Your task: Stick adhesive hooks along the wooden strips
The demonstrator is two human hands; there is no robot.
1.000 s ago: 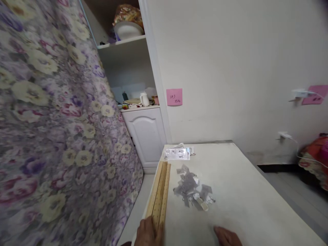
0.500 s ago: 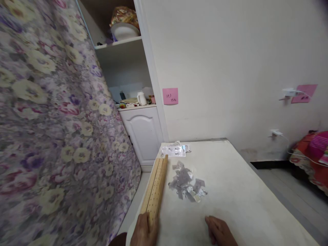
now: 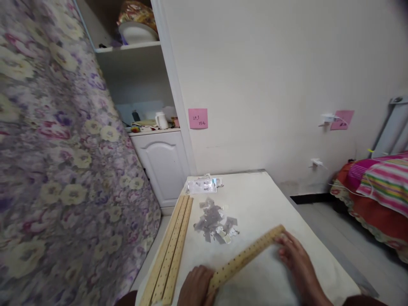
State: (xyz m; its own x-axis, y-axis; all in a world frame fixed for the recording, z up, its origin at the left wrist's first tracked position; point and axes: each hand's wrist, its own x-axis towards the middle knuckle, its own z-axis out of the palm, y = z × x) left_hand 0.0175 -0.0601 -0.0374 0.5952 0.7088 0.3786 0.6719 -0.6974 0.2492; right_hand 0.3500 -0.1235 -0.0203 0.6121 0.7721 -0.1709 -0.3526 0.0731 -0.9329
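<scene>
A pale wooden strip with rows of holes [image 3: 247,253] lies aslant over the near part of the table, tilted up to the right. My left hand [image 3: 196,287] is closed round its near left end. At the far right end, the curled fingers of my right hand [image 3: 296,257] grip the strip near its tip. Three similar perforated strips [image 3: 170,250] rest side by side along the table's left edge. Beyond the held strip is a loose pile of small grey and clear plastic packets [image 3: 212,219], their contents too small to make out.
At the back left of the white table [image 3: 255,199] lies a clear blister pack [image 3: 200,185] with small parts. A floral curtain [image 3: 70,170] hangs on the left, beside a cabinet [image 3: 162,163]. To the right stands a bed with a striped cover [image 3: 382,182].
One strip has come away from the bundle at the left and now spans between both hands. My right hand has moved up and right to its end. The view has turned right.
</scene>
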